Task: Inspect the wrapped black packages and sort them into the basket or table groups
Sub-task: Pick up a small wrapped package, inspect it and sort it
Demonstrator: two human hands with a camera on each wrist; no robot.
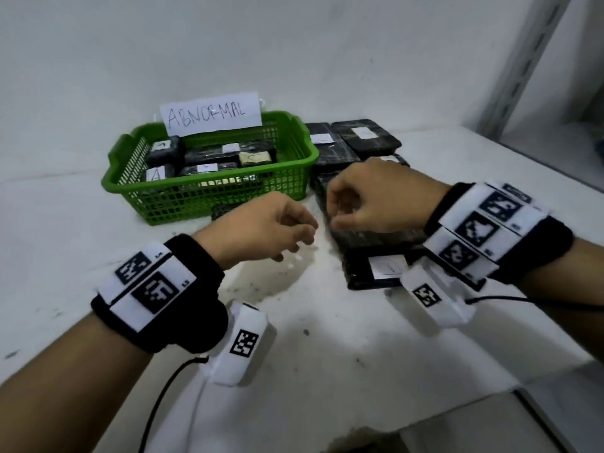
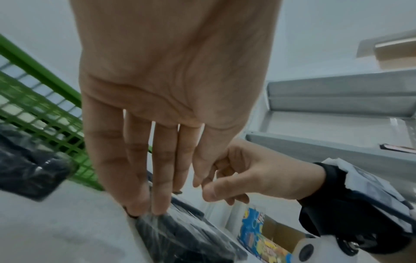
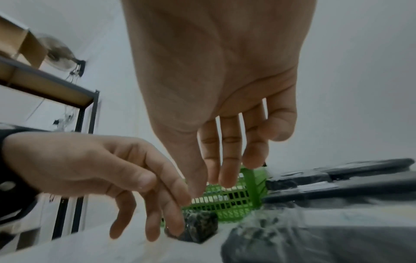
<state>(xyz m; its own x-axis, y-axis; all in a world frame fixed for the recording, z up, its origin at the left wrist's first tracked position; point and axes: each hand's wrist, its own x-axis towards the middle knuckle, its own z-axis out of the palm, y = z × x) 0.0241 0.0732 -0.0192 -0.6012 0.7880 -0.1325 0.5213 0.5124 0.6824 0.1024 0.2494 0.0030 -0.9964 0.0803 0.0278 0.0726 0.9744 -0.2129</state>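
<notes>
Left hand (image 1: 261, 223) and right hand (image 1: 369, 197) hover over the white table (image 1: 65, 240), fingers loosely curled, grasping nothing. Wrapped black packages: several inside green basket (image 1: 294, 178) labelled ABNORMAL, others grouped on table right of it (image 1: 366, 138); one small package (image 3: 195, 227) near basket's front.

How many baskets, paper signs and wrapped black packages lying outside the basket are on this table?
Green basket: 1
ABNORMAL paper sign: 1
Wrapped black packages outside the basket: at least 6, some partly hidden
Total: at least 8
</notes>
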